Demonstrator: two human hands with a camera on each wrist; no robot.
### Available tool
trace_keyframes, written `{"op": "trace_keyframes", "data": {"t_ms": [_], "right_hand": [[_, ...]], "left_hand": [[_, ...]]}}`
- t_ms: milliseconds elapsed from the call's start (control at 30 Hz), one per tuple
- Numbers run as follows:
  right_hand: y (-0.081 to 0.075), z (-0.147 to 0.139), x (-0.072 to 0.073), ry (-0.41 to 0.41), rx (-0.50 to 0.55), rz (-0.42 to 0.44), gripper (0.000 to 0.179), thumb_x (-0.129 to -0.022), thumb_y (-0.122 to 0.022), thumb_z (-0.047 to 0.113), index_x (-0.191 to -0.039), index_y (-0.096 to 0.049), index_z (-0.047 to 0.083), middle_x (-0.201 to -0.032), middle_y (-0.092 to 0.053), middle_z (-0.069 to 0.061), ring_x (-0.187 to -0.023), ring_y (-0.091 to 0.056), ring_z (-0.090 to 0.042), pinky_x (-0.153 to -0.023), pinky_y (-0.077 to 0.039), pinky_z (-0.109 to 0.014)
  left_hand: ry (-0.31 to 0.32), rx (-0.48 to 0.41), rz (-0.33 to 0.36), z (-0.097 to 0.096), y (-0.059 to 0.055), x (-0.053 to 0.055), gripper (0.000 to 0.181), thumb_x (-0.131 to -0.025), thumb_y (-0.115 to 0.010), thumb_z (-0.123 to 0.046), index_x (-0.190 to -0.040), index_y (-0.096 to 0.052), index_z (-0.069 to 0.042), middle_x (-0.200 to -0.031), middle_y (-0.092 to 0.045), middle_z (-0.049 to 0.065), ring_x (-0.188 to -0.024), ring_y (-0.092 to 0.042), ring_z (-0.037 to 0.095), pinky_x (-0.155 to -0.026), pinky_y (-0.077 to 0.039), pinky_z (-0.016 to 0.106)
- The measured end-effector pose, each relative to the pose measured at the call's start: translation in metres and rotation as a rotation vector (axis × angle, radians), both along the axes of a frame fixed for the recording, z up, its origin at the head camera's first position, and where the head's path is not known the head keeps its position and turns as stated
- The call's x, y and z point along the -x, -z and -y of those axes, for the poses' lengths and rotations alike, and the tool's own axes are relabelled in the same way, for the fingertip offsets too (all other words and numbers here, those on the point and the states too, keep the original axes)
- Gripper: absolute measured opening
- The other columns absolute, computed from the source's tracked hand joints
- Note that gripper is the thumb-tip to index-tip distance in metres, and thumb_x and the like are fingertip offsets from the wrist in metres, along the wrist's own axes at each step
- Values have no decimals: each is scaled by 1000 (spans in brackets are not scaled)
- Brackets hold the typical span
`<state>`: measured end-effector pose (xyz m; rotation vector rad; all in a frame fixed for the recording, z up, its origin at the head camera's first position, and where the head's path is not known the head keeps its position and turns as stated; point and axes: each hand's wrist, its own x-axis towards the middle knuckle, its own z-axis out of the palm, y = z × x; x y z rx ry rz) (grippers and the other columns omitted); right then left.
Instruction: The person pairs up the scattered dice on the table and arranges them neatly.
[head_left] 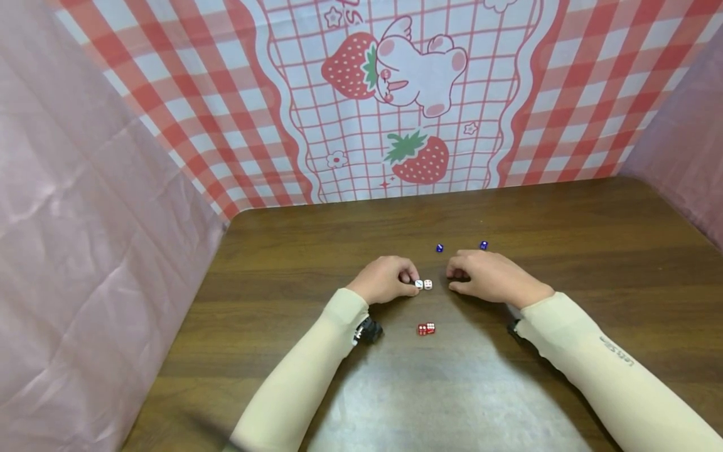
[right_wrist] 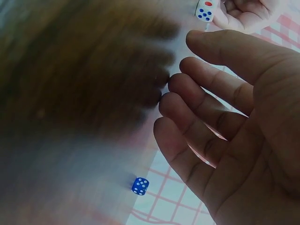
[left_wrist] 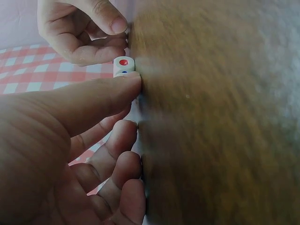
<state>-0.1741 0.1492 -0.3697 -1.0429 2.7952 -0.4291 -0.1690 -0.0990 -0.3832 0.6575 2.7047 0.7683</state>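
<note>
Two white dice sit side by side on the wooden table in the head view, the left one [head_left: 418, 284] against the right one [head_left: 427, 284]. My left hand [head_left: 384, 280] pinches the left white die between thumb and index finger, its other fingers bent down at the tabletop. A short gap to the right of the pair, my right hand [head_left: 490, 276] rests low over the table, fingers loosely bent and holding nothing. In the right wrist view its fingertips [right_wrist: 171, 126] are apart from the white die [right_wrist: 205, 11].
Two red dice [head_left: 426, 329] lie together nearer me, below the white pair. Beyond my hands are a blue die [head_left: 439, 248] and another blue die [head_left: 484, 245], the latter just past my right hand. A strawberry-print cloth [head_left: 395, 150] hangs behind the table.
</note>
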Motion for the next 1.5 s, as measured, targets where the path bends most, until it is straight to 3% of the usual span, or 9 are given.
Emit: {"op": "trace_keyframes", "data": {"t_ms": [367, 600, 733, 1000, 1267, 1500], "right_hand": [[0, 0, 0, -4, 9, 2, 10, -93, -78, 21, -100, -73, 16, -93, -63, 3, -80, -58, -11, -72, -53, -40], [-2, -2, 0, -5, 23, 16, 11, -93, -78, 20, -102, -73, 15, -96, -64, 2, -84, -61, -13, -76, -55, -42], [-3, -6, 1, 2, 33, 12, 12, -93, -78, 20, -102, -74, 15, -96, -65, 3, -86, -62, -13, -78, -56, -43], [-5, -19, 5, 37, 63, -33, 11, -92, -79, 19, -102, -73, 17, -96, -64, 6, -84, -61, -12, -75, -54, -40], [-10, -39, 16, 111, 130, -46, 16, -93, -77, 12, -108, -73, 7, -101, -68, -3, -92, -67, -21, -81, -57, -45], [-11, -60, 26, 224, 116, -22, 24, -93, -75, 9, -115, -69, 3, -109, -67, -11, -102, -67, -30, -87, -55, -53]], "left_hand": [[-8, -11, 2, 0, 0, -1, 15, -91, -82, -27, -99, -73, -19, -87, -66, -10, -83, -59, 6, -80, -47, 24], [-24, -35, 21, 3, -2, -2, 27, -90, -82, -29, -112, -72, -17, -93, -65, -7, -86, -60, 8, -82, -49, 25], [-49, -99, 12, 11, -6, -1, 28, -93, -80, -27, -116, -71, -15, -96, -66, -6, -89, -61, 8, -84, -51, 26], [-133, -237, -71, 37, -17, 3, 27, -97, -75, -23, -119, -69, -9, -98, -65, -2, -90, -60, 14, -84, -51, 33], [-212, -317, -79, 52, -15, 7, 29, -98, -73, -22, -123, -68, -7, -99, -65, 0, -88, -60, 18, -81, -51, 36], [-228, -310, -82, 52, -10, 7, 29, -98, -73, -22, -123, -67, -8, -98, -66, 0, -88, -60, 18, -80, -51, 37]]}}
